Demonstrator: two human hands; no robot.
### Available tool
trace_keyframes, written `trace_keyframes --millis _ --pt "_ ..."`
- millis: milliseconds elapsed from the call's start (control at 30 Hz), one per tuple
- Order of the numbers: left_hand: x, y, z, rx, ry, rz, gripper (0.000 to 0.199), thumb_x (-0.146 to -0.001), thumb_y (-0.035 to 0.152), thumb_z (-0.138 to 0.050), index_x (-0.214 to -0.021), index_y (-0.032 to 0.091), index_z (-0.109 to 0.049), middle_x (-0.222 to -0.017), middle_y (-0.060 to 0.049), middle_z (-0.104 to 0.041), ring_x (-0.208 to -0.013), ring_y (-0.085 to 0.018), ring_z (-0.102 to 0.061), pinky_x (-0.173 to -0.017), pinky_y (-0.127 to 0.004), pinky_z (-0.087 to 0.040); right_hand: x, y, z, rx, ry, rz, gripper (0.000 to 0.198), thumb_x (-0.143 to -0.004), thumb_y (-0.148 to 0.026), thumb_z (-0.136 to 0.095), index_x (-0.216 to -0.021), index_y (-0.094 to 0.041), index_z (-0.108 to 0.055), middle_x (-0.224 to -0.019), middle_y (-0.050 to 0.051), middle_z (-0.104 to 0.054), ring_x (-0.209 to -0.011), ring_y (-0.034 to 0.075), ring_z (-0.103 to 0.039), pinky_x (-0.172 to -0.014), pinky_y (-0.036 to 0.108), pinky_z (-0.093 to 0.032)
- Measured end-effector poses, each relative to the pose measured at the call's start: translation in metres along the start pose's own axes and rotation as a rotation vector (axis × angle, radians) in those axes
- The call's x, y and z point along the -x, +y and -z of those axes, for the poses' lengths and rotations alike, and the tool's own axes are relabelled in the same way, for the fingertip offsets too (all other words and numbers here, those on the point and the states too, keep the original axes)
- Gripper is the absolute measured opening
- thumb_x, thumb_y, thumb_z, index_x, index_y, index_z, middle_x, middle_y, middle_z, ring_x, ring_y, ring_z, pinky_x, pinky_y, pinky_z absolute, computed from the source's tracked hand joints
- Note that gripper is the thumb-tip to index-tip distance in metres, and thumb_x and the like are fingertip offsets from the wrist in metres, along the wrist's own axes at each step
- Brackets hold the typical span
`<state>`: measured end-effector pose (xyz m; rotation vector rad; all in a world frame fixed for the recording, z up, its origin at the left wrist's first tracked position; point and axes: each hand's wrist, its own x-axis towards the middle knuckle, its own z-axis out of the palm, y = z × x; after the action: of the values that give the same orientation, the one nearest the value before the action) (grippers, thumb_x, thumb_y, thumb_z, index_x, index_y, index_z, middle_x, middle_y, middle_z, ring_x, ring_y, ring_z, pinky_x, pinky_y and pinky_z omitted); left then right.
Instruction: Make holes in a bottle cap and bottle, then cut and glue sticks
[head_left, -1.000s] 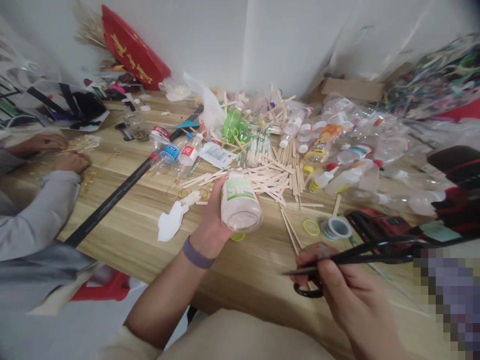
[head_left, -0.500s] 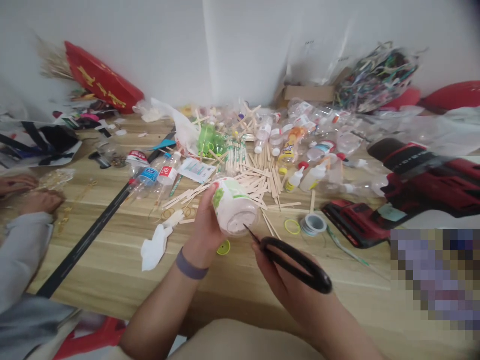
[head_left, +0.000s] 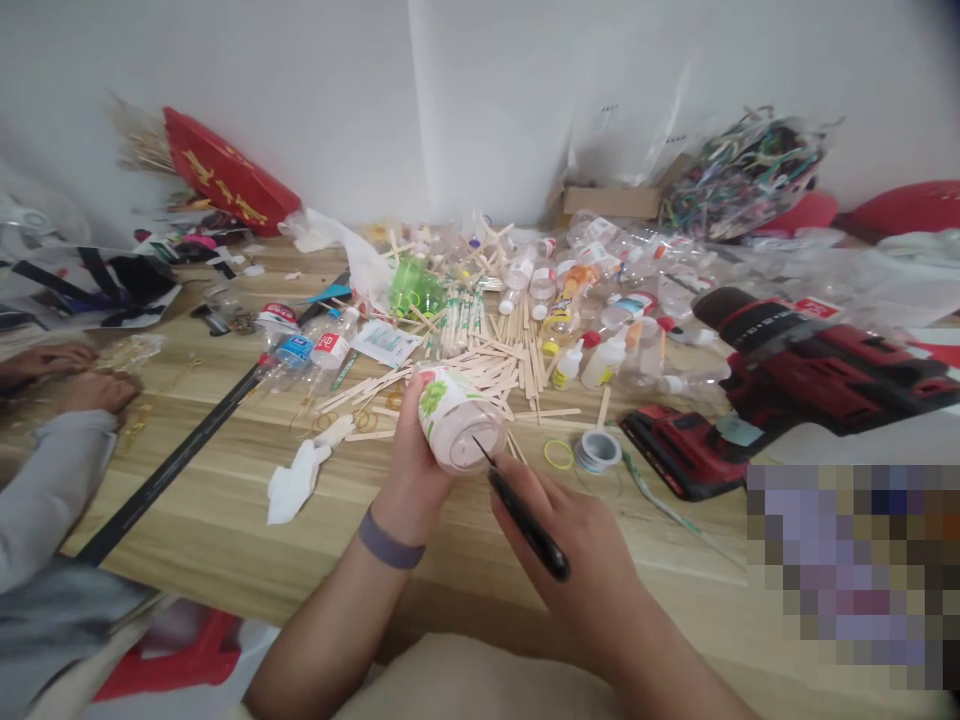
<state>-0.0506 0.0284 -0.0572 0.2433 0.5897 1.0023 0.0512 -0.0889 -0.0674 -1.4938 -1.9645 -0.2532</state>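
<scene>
My left hand (head_left: pixel 420 445) is wrapped around a clear plastic bottle (head_left: pixel 459 425) with a white, green and red label. The bottle is tilted, and its round pale end faces me. In my right hand (head_left: pixel 570 530) is a pair of scissors (head_left: pixel 529 520) with black handles. Their thin dark tip points at that end and appears to meet it; whether it has gone through I cannot tell. Behind the bottle lies a heap of wooden craft sticks (head_left: pixel 529 365). A crumpled white tissue (head_left: pixel 300 480) rests on the table left of my left hand.
A red and black cordless drill (head_left: pixel 795 370) stands at right, beside a grey spool (head_left: pixel 598 450). Plastic bottles (head_left: pixel 311 348) and glue bottles (head_left: pixel 604 360) crowd the back. At left, a black bar (head_left: pixel 180 460) crosses the wooden table, near another person's hands (head_left: pixel 94 390).
The scissors have turned in my right hand, so their handles now look narrower and edge-on. My view has shifted slightly; the bottle stays in my left hand.
</scene>
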Motion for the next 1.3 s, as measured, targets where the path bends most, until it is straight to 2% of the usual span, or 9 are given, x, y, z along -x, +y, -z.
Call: trace_keyframes --millis 167,500,667,800,867,967,1033,1200,1300 --pt "0.004 -0.005 -0.001 -0.037 0.013 0.033 0.037 -0.092 0.047 -0.047 -0.077 0.018 -0.063 -0.069 -0.003 -0.066 -0.06 -0.017 -0.063 -0.073 -0.035 -0.055 0.002 0.001 -0.001 0.011 0.052 -0.017 0.027 -0.099 -0.014 -0.034 -0.103 -0.009 -0.06 -0.068 0.004 -0.068 -0.053 0.016 -0.066 -0.046 0.026 -0.045" --pt "0.002 -0.009 -0.003 0.029 0.063 0.025 0.031 -0.093 0.039 -0.047 -0.075 0.018 -0.061 -0.063 0.0 -0.062 -0.053 -0.013 -0.059 -0.061 -0.028 -0.054 0.002 0.003 -0.009 0.017 0.087 -0.04 0.031 -0.101 -0.017 -0.031 -0.096 -0.014 -0.061 -0.071 0.004 -0.071 -0.053 0.014 -0.066 -0.045 0.024 -0.043" --pt "0.001 -0.011 -0.001 0.038 0.048 0.004 0.026 -0.094 0.035 -0.047 -0.079 0.018 -0.059 -0.066 0.0 -0.062 -0.055 -0.011 -0.058 -0.056 -0.022 -0.05 -0.005 0.006 -0.003 0.011 0.134 -0.052 0.031 -0.101 -0.021 -0.038 -0.079 -0.015 -0.06 -0.054 0.001 -0.063 -0.04 0.012 -0.057 -0.04 0.023 -0.036" --pt "-0.001 -0.015 0.006 0.003 -0.015 -0.047 0.017 -0.089 0.032 -0.055 -0.081 0.018 -0.058 -0.067 0.002 -0.061 -0.056 -0.011 -0.059 -0.054 -0.02 -0.048 -0.008 0.009 0.002 -0.218 0.027 -0.202 0.031 -0.096 -0.026 -0.046 -0.066 -0.02 -0.05 -0.045 -0.003 -0.054 -0.039 0.012 -0.056 -0.044 0.021 -0.041" --pt "-0.001 -0.016 0.009 -0.036 -0.027 -0.085 0.016 -0.084 0.033 -0.061 -0.085 0.018 -0.059 -0.068 0.002 -0.062 -0.057 -0.011 -0.059 -0.055 -0.021 -0.048 -0.009 0.011 0.002 -0.433 -0.05 -0.341 0.027 -0.094 -0.03 -0.048 -0.069 -0.02 -0.052 -0.05 -0.002 -0.059 -0.039 0.011 -0.057 -0.042 0.019 -0.042" --pt "0.002 -0.016 0.01 -0.074 -0.015 -0.131 0.021 -0.081 0.036 -0.066 -0.088 0.018 -0.06 -0.072 0.003 -0.064 -0.058 -0.011 -0.061 -0.058 -0.022 -0.051 -0.01 0.013 0.001 -0.79 -0.258 -0.591 0.032 -0.093 -0.041 -0.047 -0.073 -0.018 -0.056 -0.061 0.001 -0.066 -0.038 0.01 -0.059 -0.036 0.017 -0.04" --pt "0.003 -0.016 0.01 -0.076 0.004 -0.166 0.02 -0.081 0.036 -0.067 -0.088 0.018 -0.06 -0.073 0.003 -0.066 -0.059 -0.012 -0.063 -0.059 -0.023 -0.051 -0.011 0.017 0.0 -0.841 -0.341 -0.657 0.039 -0.093 -0.047 -0.045 -0.07 -0.018 -0.057 -0.063 0.002 -0.068 -0.038 0.01 -0.06 -0.034 0.017 -0.039" --pt "0.001 -0.015 0.011 -0.043 0.052 -0.222 0.014 -0.082 0.03 -0.067 -0.086 0.018 -0.061 -0.072 0.005 -0.067 -0.06 -0.01 -0.063 -0.065 -0.022 -0.053 -0.014 0.031 -0.002 -0.257 -0.271 -0.292 0.029 -0.091 -0.031 -0.043 -0.081 -0.015 -0.066 -0.058 0.007 -0.066 -0.043 0.014 -0.058 -0.039 0.022 -0.033" --pt "-0.002 -0.014 0.013 -0.051 0.089 -0.189 0.013 -0.083 0.03 -0.067 -0.085 0.018 -0.062 -0.07 0.004 -0.066 -0.06 -0.011 -0.063 -0.068 -0.023 -0.053 -0.018 0.036 -0.003 -0.193 -0.278 -0.229 0.027 -0.087 -0.024 -0.044 -0.081 -0.013 -0.068 -0.061 0.012 -0.068 -0.048 0.019 -0.06 -0.041 0.026 -0.029"
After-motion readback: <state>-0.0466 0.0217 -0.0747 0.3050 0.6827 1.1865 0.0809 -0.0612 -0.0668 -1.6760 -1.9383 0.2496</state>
